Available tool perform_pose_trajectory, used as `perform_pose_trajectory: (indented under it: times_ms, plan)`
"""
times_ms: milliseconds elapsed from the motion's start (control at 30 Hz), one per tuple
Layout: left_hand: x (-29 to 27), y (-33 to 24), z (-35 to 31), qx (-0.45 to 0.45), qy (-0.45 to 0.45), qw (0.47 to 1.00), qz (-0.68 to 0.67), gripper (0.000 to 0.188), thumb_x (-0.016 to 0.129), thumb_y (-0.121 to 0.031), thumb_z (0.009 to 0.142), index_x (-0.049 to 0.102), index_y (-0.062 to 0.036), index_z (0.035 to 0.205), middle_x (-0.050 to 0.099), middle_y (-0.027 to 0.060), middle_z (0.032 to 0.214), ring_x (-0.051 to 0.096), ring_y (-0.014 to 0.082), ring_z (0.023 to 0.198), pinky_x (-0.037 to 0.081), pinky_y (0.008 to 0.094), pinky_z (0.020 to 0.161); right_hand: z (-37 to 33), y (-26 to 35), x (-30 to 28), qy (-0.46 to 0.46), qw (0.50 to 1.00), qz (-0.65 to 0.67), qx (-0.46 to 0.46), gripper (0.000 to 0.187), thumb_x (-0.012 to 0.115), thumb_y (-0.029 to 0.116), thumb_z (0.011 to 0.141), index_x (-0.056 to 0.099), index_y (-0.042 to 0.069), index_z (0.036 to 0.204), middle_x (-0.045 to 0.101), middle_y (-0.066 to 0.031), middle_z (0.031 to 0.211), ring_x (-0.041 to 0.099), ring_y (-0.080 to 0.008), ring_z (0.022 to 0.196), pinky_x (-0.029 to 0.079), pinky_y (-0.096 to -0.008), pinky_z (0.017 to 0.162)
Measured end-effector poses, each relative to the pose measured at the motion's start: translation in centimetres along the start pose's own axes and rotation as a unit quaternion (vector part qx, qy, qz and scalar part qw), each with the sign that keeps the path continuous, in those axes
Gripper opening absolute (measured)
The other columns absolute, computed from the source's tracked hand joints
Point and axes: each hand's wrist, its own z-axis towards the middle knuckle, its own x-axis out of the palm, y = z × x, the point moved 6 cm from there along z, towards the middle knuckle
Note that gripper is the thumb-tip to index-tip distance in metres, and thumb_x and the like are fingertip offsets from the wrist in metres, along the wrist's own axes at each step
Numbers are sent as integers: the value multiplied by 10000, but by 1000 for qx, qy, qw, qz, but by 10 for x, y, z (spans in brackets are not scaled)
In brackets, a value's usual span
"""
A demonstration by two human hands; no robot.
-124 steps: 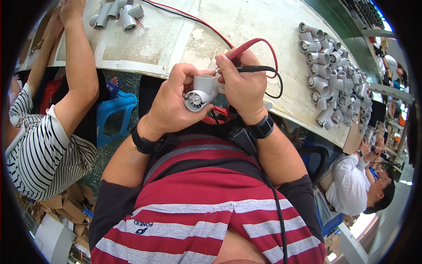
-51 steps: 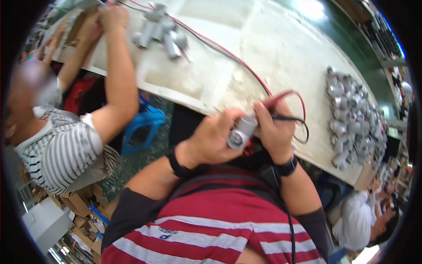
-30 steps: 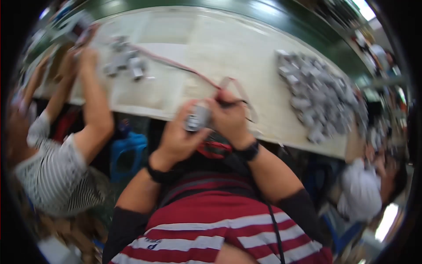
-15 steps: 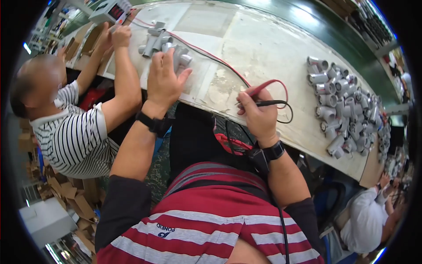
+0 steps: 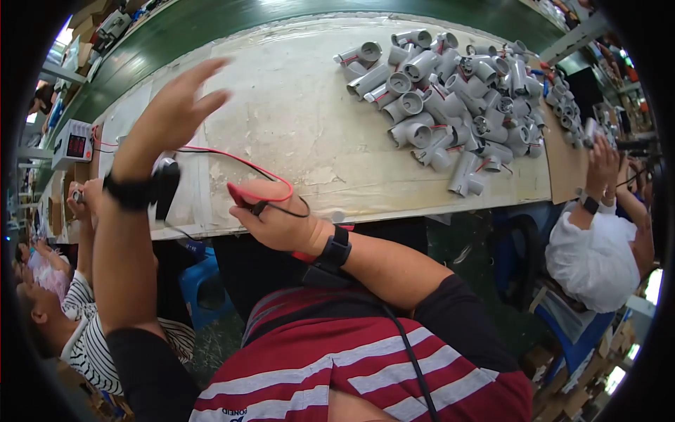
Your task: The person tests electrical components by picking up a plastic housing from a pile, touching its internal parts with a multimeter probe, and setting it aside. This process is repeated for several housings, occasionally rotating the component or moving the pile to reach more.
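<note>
My right hand (image 5: 278,218) is closed around a red test probe (image 5: 242,194) and a black test probe (image 5: 260,207) at the near edge of the worktable. Their red lead (image 5: 278,176) and black lead loop over that hand and run left across the table. With fingers stretched and nothing in it, my left hand (image 5: 176,105) is over the left part of the table. A few grey pieces (image 5: 167,163) show partly behind my left wrist. Many grey tubular plastic housings (image 5: 422,112), some with short red wires, lie heaped on the right half.
At the far left stands a white power supply box (image 5: 72,144) with a red display. Beside it sits a co-worker in a striped shirt (image 5: 84,344); another in white (image 5: 590,246) works at the right. A blue stool (image 5: 204,285) stands below the worktable (image 5: 281,112).
The view has swung right, bringing the heap closer to the middle. My left hand has come away from the small group of grey pieces. The right hand still grips the probes.
</note>
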Motion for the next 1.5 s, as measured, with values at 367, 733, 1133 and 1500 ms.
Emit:
perform_pose_trajectory:
  times_ms: [367,733,1133,1500]
  plan:
    - [105,-111,210,103,142,984,-23,432,793,-310,865,720,-49,1201,747,201,1057,713,306,975,562,445,831,2,-3,15,-40,994,47,-89,54,700,36,830,658,12,852,640,-181,786,661,-376,838,544,-460,884]
    - [107,-36,195,161,259,950,-68,145,582,-124,849,692,-30,833,659,47,737,536,121,573,402,288,498,-2,-11,27,7,999,-30,-25,159,738,122,822,648,44,928,663,-168,872,664,-361,894,530,-441,835]
    - [49,89,-108,-154,-132,629,-751,398,668,-277,1025,633,-9,1317,649,-6,934,610,108,802,495,230,700,5,-9,30,-67,994,-89,22,162,715,118,860,615,68,977,657,-163,871,659,-369,882,528,-456,813]
    - [121,34,-199,-97,-313,566,-757,385,695,-7,964,512,9,1302,691,157,1151,697,251,1043,580,373,943,9,-14,17,14,964,67,259,127,733,108,977,648,16,995,727,-87,836,673,-138,643,549,-267,547]
